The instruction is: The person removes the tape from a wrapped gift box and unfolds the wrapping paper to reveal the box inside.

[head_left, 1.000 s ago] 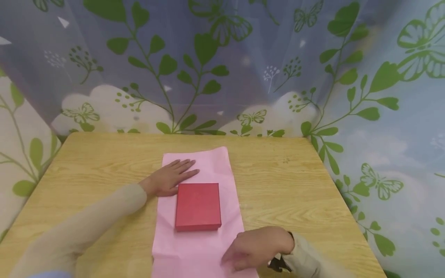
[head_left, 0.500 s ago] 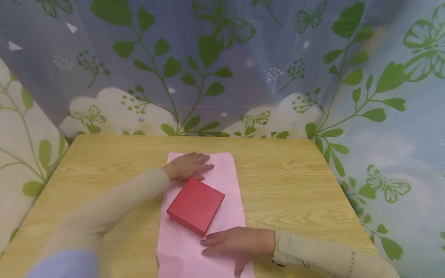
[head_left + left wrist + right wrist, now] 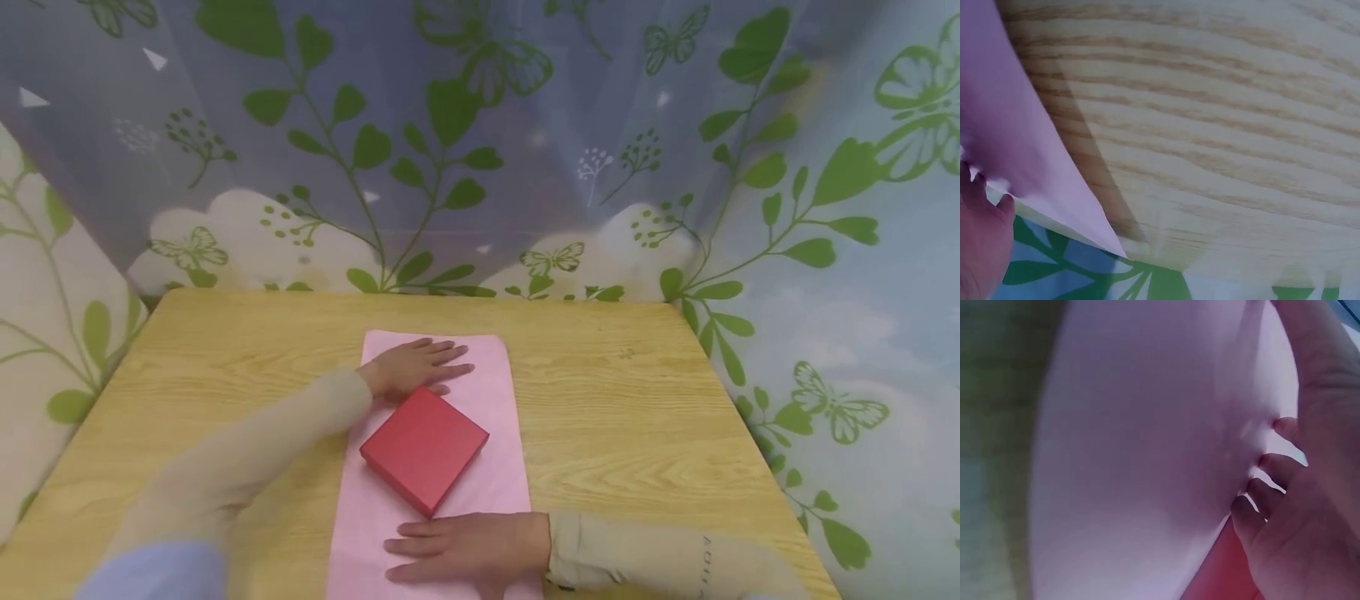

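A red square box (image 3: 424,450) lies turned like a diamond on a long sheet of pink paper (image 3: 487,475) in the head view. My left hand (image 3: 416,368) rests on the paper just behind the box, fingers spread, thumb close to its far corner. My right hand (image 3: 472,546) lies across the paper in front of the box, fingers straight and pointing left. In the left wrist view, part of the left hand (image 3: 985,231) shows at the paper's edge. The right wrist view shows the right hand's fingertips (image 3: 1244,515) on the paper, beside a strip of the red box (image 3: 1222,569).
The paper lies on a wood-grain table (image 3: 615,417), whose far edge meets a patterned curtain (image 3: 480,208) with green leaves and butterflies. More of this cloth hangs along the left and right sides. Both forearms wear beige sleeves (image 3: 637,550).
The box has turned from square-on to a diamond. My left hand has slid right along the far end of the paper. My right hand has straightened its fingers and moved left across the paper.
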Tool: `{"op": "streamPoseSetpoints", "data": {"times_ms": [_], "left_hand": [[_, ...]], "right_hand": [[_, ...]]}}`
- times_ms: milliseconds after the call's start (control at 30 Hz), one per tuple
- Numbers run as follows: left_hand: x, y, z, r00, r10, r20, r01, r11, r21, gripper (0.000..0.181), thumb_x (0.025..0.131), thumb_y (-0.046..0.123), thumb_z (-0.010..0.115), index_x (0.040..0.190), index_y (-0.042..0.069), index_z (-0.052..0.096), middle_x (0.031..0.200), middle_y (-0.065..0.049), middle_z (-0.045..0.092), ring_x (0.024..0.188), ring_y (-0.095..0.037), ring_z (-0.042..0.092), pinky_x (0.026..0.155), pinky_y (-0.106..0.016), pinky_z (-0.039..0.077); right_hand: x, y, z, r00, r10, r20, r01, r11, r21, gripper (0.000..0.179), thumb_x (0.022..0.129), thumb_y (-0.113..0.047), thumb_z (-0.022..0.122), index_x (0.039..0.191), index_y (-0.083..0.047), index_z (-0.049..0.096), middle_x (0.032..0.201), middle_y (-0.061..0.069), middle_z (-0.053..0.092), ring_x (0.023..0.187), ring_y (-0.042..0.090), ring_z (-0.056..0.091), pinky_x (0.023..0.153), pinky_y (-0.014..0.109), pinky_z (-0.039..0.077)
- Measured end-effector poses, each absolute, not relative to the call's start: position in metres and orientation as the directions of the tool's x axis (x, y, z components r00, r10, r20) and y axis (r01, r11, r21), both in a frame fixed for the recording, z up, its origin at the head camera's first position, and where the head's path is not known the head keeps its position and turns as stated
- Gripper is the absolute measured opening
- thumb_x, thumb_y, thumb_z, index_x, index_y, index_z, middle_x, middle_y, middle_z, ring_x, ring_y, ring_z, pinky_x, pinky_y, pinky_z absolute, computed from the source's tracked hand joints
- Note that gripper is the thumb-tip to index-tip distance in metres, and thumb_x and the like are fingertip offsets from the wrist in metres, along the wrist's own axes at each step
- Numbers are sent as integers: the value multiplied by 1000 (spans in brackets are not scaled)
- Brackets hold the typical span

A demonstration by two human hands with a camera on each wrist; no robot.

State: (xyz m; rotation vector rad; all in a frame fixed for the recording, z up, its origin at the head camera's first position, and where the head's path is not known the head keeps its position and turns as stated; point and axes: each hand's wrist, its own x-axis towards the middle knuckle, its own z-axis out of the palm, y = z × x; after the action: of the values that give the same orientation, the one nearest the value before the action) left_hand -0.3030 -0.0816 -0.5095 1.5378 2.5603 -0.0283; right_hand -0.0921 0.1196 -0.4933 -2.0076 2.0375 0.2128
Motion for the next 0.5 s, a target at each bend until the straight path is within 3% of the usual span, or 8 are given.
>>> {"op": "streamPoseSetpoints", "data": {"times_ms": [100, 233, 333, 500], "left_hand": [[-310, -80, -512, -471, 871, -138, 863, 488, 131, 59, 109, 44, 40, 162, 22, 28, 170, -8, 22, 156, -31, 20, 127, -49, 21], [-320, -76, -516, -471, 874, -120, 850, 486, 204, 59, 108, 42, 42, 161, 19, 32, 168, -9, 25, 156, -30, 21, 126, -44, 25], [-323, -69, -516, -427, 898, -104, 879, 440, 185, 58, 108, 38, 43, 160, 14, 34, 167, -14, 28, 155, -34, 24, 126, -45, 25], [-324, -53, -513, -320, 940, -117, 934, 334, 127, 56, 108, 33, 40, 159, 10, 34, 165, -20, 28, 153, -39, 26, 126, -49, 24]], "right_hand": [[-92, 120, -494, 9, -954, -299, -994, 25, -109, 97, 87, -55, 74, 163, -21, 24, 170, 1, 18, 158, 18, 12, 125, 19, 4], [-88, 120, -494, 17, -958, -288, -991, 22, -131, 64, 105, -43, 50, 162, -23, 28, 169, -3, 21, 157, 16, 14, 126, 21, 10], [-84, 120, -496, 19, -962, -272, -992, 15, -125, 52, 112, -36, 34, 162, -24, 29, 169, -3, 22, 157, 17, 14, 126, 22, 12], [-80, 122, -497, 34, -966, -257, -994, -7, -105, 53, 112, -37, 30, 162, -21, 27, 170, 0, 20, 158, 18, 14, 126, 22, 10]]}}
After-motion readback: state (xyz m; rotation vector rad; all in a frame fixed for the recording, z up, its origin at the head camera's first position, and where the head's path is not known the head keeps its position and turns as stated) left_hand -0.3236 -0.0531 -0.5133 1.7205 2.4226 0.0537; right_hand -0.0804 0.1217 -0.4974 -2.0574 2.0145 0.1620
